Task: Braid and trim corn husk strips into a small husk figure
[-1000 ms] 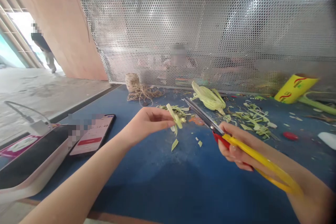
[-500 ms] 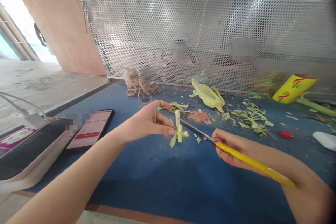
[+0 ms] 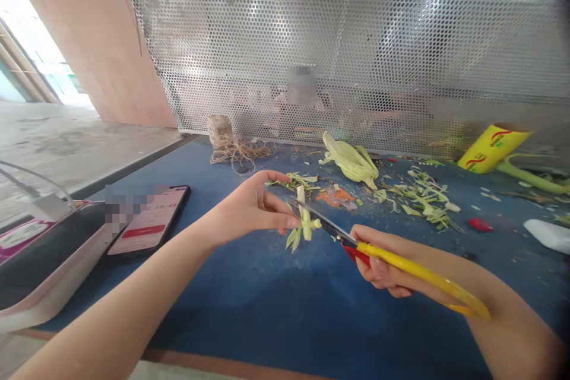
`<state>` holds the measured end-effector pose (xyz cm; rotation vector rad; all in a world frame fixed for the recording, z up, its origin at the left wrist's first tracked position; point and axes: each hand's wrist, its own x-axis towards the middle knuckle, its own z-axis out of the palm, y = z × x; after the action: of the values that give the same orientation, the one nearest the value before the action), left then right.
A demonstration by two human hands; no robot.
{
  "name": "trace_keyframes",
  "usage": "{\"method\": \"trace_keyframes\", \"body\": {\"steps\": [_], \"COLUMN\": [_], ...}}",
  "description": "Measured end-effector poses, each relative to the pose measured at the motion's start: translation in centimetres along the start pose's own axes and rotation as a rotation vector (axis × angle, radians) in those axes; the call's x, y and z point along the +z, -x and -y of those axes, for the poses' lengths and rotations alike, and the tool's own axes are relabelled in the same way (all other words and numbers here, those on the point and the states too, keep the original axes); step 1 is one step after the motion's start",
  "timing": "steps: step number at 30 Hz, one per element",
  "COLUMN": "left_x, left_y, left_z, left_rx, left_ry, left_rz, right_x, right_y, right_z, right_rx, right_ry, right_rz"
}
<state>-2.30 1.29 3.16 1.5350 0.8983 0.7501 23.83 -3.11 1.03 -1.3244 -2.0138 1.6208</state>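
Over the middle of the blue table, my left hand (image 3: 262,208) pinches a small pale green bundle of husk strips (image 3: 306,222) between thumb and fingers. A short stub points up from it and a leafy end hangs below on the left. My right hand (image 3: 378,258) grips scissors (image 3: 401,261) with long yellow handles and a red part near the pivot. Their blades are parted and reach to the bundle's upper stub, one seeming to pass across it. Whether they cut into it I cannot tell.
Behind are a corn husk (image 3: 351,160), shredded green scraps (image 3: 423,196) and tangled twine (image 3: 240,151) below a perforated metal screen (image 3: 276,29). A phone (image 3: 149,219) and a white-edged case (image 3: 48,273) lie left. A yellow roll (image 3: 492,147) and a white object (image 3: 547,236) are on the right.
The scissors have opened and their blades have moved left onto the bundle's upper stub. My right hand shifted slightly left, and its fingers spread lower with the handle. My left hand stays nearly still.
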Motion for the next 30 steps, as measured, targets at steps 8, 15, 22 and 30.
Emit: {"method": "trace_keyframes", "body": {"steps": [8,15,22,30], "left_x": [0.2,0.4,0.4,0.2], "left_y": [0.1,0.0,-0.2,-0.1], "left_z": [-0.3,0.3,0.5,0.5], "left_rx": [0.016,0.043,0.050,0.050], "left_ry": [0.025,0.075,0.087,0.056], "left_rz": [-0.016,-0.007,-0.021,-0.014], "right_x": [1.0,1.7,2.2,2.0], "right_y": [-0.4,-1.2,-1.4,-1.1], "right_z": [1.0,-0.2,1.5,1.6], "right_rx": [0.042,0.114,0.305,0.410], "right_ry": [-0.223,-0.356,-0.505,-0.475], "right_rz": [0.084,0.020,-0.026,0.002]}}
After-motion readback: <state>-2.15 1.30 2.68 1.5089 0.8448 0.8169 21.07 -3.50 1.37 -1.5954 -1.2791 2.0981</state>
